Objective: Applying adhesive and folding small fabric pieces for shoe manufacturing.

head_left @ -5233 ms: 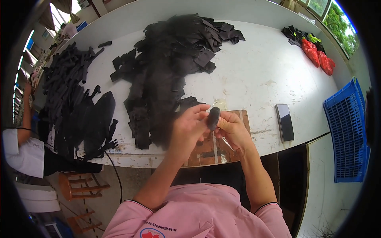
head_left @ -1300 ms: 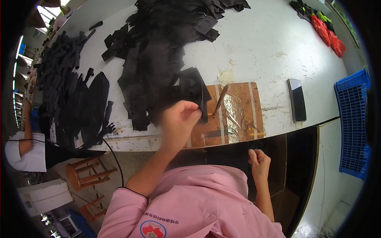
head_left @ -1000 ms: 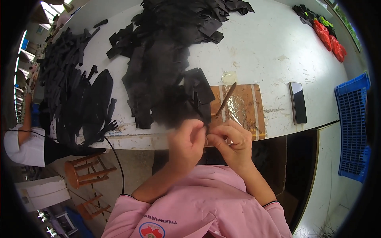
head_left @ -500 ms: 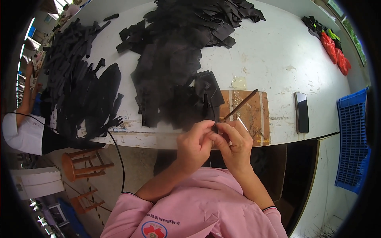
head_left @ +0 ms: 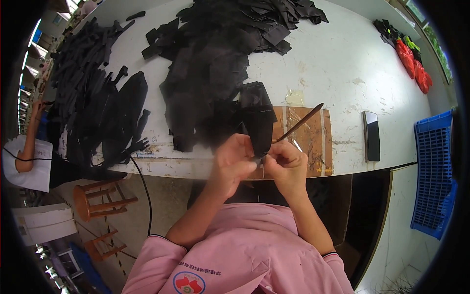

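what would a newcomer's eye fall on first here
Probably the big heap of black pieces left of centre on the white table. Beside its near end, the left hand and right hand are at a black piece. Red bundles, far right, and a blue crate nearer stand out too.

The left forearm (head_left: pixel 193 215) and right forearm (head_left: pixel 312 218) are extended forward and angled inward before the torso (head_left: pixel 245 240). The left hand (head_left: pixel 231 159) is held half-curled, its thumb directed toward the right hand (head_left: pixel 289 164), whose fingers are bent tightly inward. Both hands are positioned close together.
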`<state>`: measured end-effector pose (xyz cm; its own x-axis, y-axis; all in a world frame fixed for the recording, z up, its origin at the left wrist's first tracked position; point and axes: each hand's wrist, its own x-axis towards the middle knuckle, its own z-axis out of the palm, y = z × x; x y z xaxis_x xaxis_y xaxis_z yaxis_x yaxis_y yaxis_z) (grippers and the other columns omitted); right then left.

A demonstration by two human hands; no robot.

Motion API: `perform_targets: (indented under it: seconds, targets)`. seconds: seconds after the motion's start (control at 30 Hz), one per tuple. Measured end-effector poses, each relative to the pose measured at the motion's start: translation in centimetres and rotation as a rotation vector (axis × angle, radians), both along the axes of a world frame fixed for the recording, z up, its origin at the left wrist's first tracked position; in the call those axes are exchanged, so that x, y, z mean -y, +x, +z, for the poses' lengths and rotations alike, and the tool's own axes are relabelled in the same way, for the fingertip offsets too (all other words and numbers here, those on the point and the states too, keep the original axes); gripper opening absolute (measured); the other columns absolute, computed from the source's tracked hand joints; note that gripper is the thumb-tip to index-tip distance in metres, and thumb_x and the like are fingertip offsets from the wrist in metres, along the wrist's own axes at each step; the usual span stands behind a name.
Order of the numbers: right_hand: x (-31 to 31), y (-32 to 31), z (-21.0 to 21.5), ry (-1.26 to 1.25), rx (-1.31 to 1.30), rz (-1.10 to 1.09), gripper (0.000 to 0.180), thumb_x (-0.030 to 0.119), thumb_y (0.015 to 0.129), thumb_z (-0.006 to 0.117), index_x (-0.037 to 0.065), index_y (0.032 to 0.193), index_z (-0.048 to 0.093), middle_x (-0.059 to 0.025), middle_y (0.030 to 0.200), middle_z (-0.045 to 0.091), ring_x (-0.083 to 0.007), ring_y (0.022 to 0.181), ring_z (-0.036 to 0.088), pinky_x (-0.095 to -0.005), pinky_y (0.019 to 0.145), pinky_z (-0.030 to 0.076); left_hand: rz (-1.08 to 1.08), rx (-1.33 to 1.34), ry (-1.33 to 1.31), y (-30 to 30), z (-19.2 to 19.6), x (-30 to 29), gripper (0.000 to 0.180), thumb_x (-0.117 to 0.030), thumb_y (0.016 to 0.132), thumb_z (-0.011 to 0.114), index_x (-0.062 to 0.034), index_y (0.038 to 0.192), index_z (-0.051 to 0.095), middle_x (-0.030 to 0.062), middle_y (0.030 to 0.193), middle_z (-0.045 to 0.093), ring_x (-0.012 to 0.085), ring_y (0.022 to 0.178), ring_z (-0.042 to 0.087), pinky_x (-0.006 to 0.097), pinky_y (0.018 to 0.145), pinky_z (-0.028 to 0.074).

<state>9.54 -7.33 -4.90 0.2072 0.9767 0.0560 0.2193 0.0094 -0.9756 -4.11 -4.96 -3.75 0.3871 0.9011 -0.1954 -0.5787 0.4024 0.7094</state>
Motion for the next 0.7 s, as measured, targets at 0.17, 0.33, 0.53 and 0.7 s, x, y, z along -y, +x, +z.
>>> perform_targets:
  seconds: [0.17,0.33,0.53,0.7]
  targets:
    - [0.0,0.0,0.1,-0.240,-0.764,0.087,0.005,0.003,0.073,0.062,0.003,0.071,0.057,0.0039,0.064,0.046,-0.0048,0.058,0.044,-0.0185,0.051,0.033,0.092,-0.311,-0.044,1.0,-0.4,-0.4,0.027,0.010,0.066,0.052,-0.0021,0.090,0.049,0.0029,0.078,0.054,0.0001,0.050,0.039,0.014,0.040,0.027]
    - [0.1,-0.5,-0.2,-0.312,-1.091,0.244,0.009,0.012,0.083,0.057,0.007,0.076,0.053,0.0045,0.066,0.047,-0.0018,0.059,0.040,-0.0171,0.052,0.031,0.592,-1.075,0.832,1.4,-1.3,0.2,0.029,0.014,0.065,0.051,0.0018,0.091,0.050,0.0026,0.069,0.056,0.0016,0.044,0.041,0.017,0.041,0.032]
    - [0.3,-0.3,-0.3,-0.194,-0.665,0.149,0.014,0.017,0.086,0.053,0.007,0.076,0.051,0.0062,0.067,0.044,-0.0010,0.061,0.039,-0.0158,0.054,0.033,0.177,-0.543,0.475,0.3,-0.1,0.5,0.034,0.012,0.071,0.056,0.0016,0.100,0.042,0.0101,0.083,0.060,0.0012,0.051,0.046,0.015,0.043,0.036]
    - [0.3,-0.5,1.0,-0.069,-0.666,0.174,0.015,0.016,0.086,0.054,0.005,0.076,0.050,0.0041,0.074,0.047,-0.0029,0.062,0.042,-0.0168,0.056,0.036,-0.255,0.249,-0.025,-1.2,0.8,-0.1,0.040,0.010,0.070,0.055,0.0002,0.105,0.040,0.0088,0.083,0.058,0.0051,0.061,0.050,0.015,0.047,0.037]
